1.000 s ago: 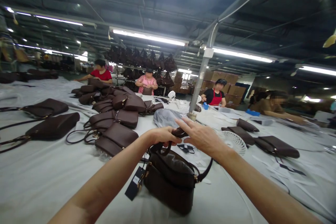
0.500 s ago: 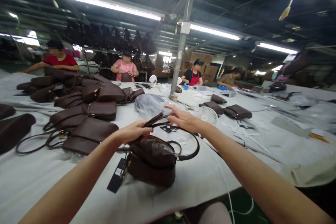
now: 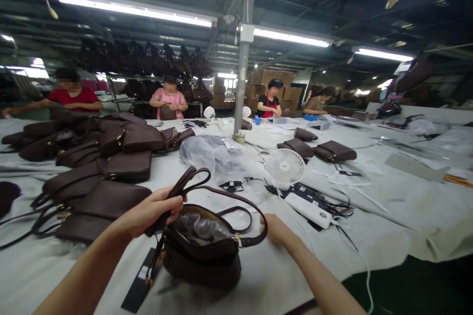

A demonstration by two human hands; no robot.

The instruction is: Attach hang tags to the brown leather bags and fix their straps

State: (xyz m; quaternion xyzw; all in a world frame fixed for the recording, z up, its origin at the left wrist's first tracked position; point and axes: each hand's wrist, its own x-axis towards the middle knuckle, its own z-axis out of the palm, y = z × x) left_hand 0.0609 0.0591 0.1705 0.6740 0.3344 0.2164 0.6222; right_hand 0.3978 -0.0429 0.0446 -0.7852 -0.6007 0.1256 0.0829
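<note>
A dark brown handbag (image 3: 201,268) stands with its top open on the table, clear plastic (image 3: 207,229) showing inside. My left hand (image 3: 157,211) is closed round a folded brown strap (image 3: 181,182) at the bag's left side. A black hang tag (image 3: 138,280) dangles from the bag on the left, beside small tassel ends. The bag's looped handle (image 3: 254,241) arches over to the right. Just beyond that loop is my right hand (image 3: 275,229), low near the tabletop; its fingers are mostly hidden, and whether it touches the handle is unclear.
Brown bags (image 3: 111,202) are heaped on the left. Ahead lie a plastic bag (image 3: 214,155), a white fan (image 3: 285,167), a white power bank (image 3: 308,209) with a cable, and black tags. A post (image 3: 241,88) rises mid-table. Several people work across the table.
My right hand has dropped from above the handle to the bag's right side. The left hand, with the strap, has shifted left and down in view. More of the bag's opening shows.
</note>
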